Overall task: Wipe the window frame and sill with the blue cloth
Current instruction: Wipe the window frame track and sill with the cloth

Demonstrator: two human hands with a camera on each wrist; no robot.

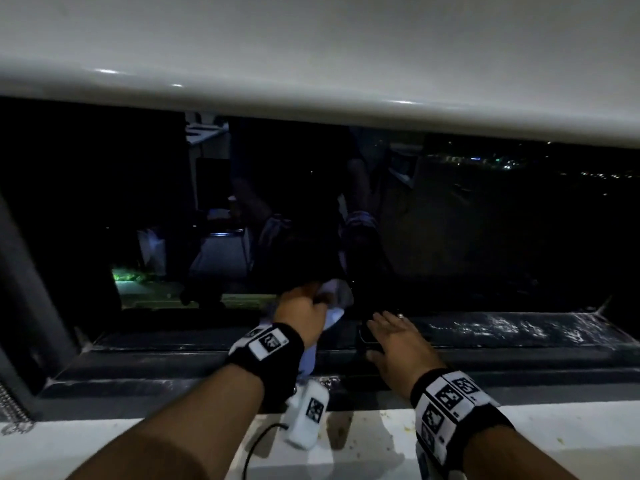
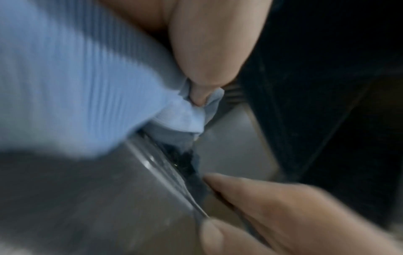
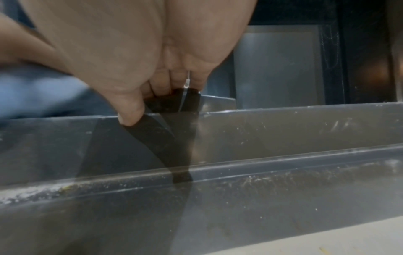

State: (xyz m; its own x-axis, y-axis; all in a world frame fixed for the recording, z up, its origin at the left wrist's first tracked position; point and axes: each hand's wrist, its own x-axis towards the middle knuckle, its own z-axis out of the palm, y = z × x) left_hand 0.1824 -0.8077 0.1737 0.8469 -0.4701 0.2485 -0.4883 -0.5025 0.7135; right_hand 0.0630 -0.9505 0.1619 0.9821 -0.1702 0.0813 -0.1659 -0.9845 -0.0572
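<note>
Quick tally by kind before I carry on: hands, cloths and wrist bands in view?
Hands: 2, left hand gripping the cloth, right hand flat on the window frame
Blue cloth: 1
Wrist bands: 2
Total: 5

- my left hand (image 1: 304, 308) covers most of the blue cloth (image 1: 334, 311); in the left wrist view the cloth's near folds are smeared
- my right hand (image 1: 394, 336) hides its own fingertips; I can't identify the black piece (image 3: 174, 103) beneath
</note>
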